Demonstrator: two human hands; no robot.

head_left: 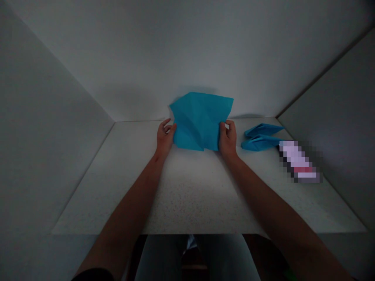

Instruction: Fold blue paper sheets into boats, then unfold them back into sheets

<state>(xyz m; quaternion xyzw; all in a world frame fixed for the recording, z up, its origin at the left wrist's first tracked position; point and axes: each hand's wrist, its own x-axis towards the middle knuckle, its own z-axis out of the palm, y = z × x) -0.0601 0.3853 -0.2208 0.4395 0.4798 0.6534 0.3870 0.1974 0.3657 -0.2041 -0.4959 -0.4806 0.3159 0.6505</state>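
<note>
A creased sheet of blue paper [200, 119] stands partly raised off the white table [187, 195], near its far edge. My left hand [164, 137] pinches the sheet's left edge, fingers closed on it. My right hand [228, 137] grips the right lower edge in the same way. Both forearms reach forward from the near side.
Two folded blue paper pieces [261, 137] lie to the right of my right hand. A blurred pinkish object [299, 160] rests further right. Grey walls enclose the table on the left, back and right.
</note>
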